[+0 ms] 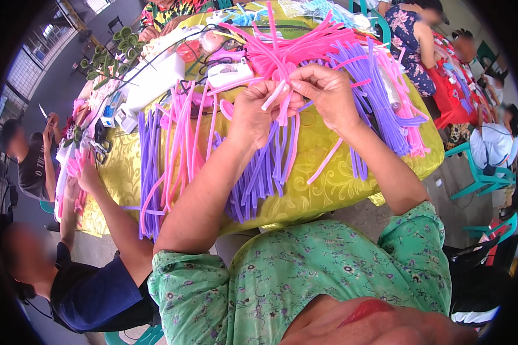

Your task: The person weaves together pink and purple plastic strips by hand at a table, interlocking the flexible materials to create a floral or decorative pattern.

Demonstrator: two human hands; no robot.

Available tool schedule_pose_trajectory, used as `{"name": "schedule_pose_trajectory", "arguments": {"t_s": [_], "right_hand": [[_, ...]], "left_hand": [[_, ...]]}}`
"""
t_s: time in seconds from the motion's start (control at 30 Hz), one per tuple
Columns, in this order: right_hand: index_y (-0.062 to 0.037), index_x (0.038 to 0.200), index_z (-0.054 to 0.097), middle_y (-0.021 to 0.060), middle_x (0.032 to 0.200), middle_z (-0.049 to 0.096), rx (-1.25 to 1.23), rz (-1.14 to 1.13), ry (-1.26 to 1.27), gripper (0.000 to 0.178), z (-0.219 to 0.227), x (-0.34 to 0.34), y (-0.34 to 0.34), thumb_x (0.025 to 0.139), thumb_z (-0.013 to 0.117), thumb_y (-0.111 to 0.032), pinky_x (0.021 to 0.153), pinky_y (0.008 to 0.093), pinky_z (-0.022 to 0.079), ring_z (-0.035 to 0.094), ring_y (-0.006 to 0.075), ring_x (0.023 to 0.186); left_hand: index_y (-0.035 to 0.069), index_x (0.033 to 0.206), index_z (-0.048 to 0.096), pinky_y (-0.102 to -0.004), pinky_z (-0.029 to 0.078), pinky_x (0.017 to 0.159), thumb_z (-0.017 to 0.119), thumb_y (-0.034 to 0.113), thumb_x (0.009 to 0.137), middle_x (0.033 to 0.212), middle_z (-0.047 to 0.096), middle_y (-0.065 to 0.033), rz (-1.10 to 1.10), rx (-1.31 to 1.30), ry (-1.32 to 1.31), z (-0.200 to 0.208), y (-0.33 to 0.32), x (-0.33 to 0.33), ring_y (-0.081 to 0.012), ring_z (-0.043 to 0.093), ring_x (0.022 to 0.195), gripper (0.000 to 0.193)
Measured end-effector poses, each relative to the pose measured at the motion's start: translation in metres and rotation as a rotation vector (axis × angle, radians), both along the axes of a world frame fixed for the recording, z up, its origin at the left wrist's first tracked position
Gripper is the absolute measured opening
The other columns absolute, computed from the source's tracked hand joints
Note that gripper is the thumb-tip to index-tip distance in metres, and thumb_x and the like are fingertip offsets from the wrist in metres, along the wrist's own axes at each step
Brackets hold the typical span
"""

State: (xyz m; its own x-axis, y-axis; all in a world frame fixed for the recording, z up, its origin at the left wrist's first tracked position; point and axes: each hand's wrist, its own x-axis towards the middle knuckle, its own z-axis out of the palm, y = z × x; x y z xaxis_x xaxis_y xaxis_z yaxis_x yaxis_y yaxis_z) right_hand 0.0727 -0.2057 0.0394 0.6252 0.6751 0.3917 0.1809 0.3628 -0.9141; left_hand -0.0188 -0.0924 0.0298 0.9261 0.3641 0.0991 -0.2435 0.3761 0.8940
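Both my hands are raised over the near part of the table, close together. My left hand pinches light pink pipe cleaners, bent and crossed between the two hands. On the right side of the same piece, the thumb and fingers of my right hand are pressed together on it. Just beyond lies a large pile of bright pink pipe cleaners. Purple pipe cleaners are bundled to the right of my hands, and more purple ones hang over the near edge below. Light pink pipe cleaners lie left of my left forearm.
A shiny yellow cloth covers the table. A white foam block, a white tape dispenser and scissors lie to the left. At my left, a co-worker's hands hold something pink. Green chairs stand at right.
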Motion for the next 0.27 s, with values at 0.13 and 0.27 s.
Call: {"name": "schedule_pose_trajectory", "arguments": {"t_s": [0.13,0.27], "right_hand": [[0.0015,0.088,0.060,0.0059,0.083,0.059,0.001,0.052,-0.047,0.013,-0.0044,0.0036,0.0012,0.077,0.054,0.006,0.061,0.0203,0.049,0.057,0.0095,0.072],[-0.0016,0.093,0.060,0.0083,0.094,0.057,0.017,0.073,-0.201,0.019,-0.0080,0.0068,0.0020,0.079,0.051,0.007,0.064,0.0234,0.051,0.059,0.0128,0.075]], "left_hand": [[-0.001,0.086,0.057,-0.0276,0.052,0.059,0.053,0.003,0.081,0.076,0.062,-0.0116,-0.013,-0.029,-0.015,0.0026,0.0017,0.0010,-0.0180,0.062,0.067,0.007],[-0.001,0.101,0.052,-0.0292,0.053,0.057,0.055,0.001,0.080,0.079,0.062,-0.0132,-0.042,0.074,-0.008,0.0054,0.0076,-0.0019,-0.0210,0.063,0.067,0.022]]}}
